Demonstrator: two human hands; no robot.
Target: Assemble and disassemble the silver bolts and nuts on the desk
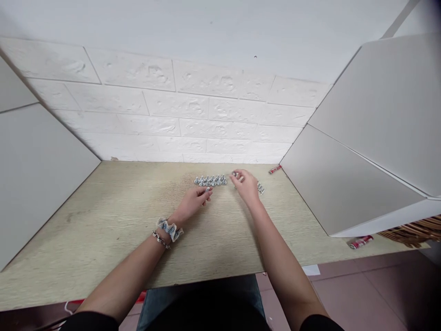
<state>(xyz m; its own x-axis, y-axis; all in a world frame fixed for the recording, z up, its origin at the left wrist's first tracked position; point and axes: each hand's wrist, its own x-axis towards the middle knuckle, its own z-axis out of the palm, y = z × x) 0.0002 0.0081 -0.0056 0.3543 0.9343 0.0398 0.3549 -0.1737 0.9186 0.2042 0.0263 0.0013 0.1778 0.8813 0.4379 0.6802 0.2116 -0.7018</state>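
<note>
Small silver bolts with round washer-like bases [211, 181] stand upright in two close rows near the middle of the table. Just in front of the rows, my left hand [195, 198] pinches a small silver bolt [207, 189] between thumb and fingers. To the right of the rows, my right hand [245, 184] is closed in a pinch on a small round metal piece [234, 174], which looks like a washer. Beyond that hand lie several loose screws [261, 187], partly hidden by it.
The pale wooden table [113, 220] runs back to a white brick-pattern wall [193, 110]. Grey-white panels stand at left [41, 170] and right [358, 184]. One red battery [274, 169] lies by the right panel, and a red cylinder [360, 242] near a wicker basket [413, 232].
</note>
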